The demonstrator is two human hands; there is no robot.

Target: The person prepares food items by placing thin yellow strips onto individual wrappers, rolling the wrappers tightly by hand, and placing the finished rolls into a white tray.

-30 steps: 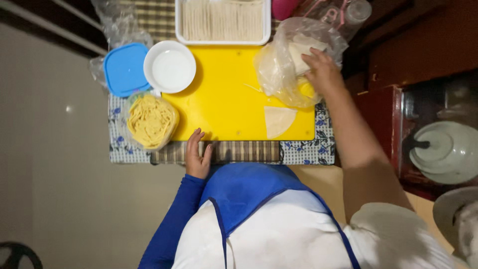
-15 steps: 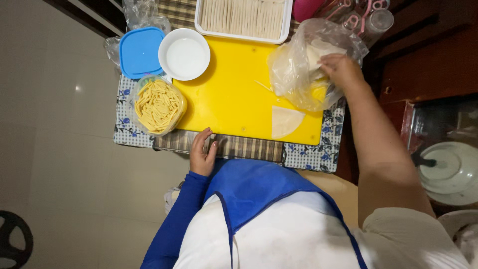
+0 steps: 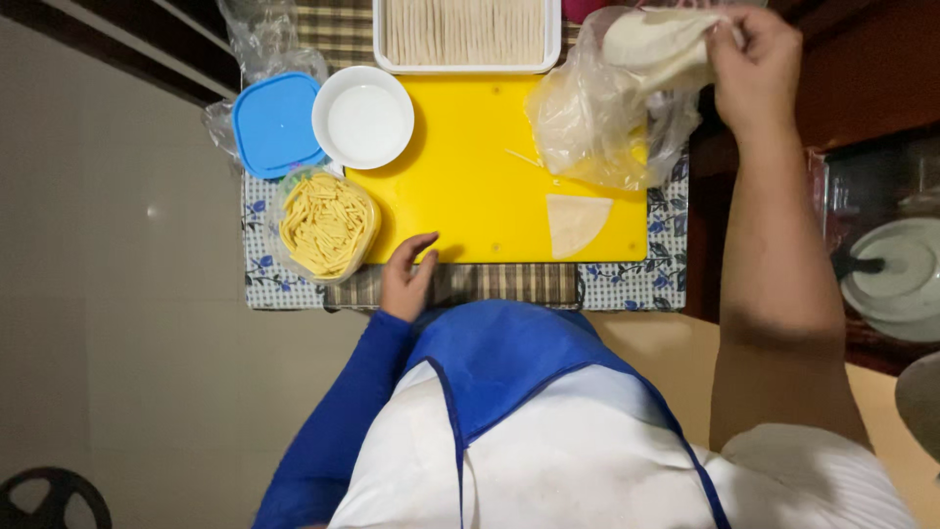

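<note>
Yellow cutting board on checked cloth | grey floor

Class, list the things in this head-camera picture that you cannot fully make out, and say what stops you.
- White tray: far end cut off by the top edge.
- Pale wrappers pinched by the right hand: their number is blurred by the clear plastic bag.
- Left hand on the yellow board: palm hidden beneath it.
- Dark round object: cut off by the bottom edge.
</note>
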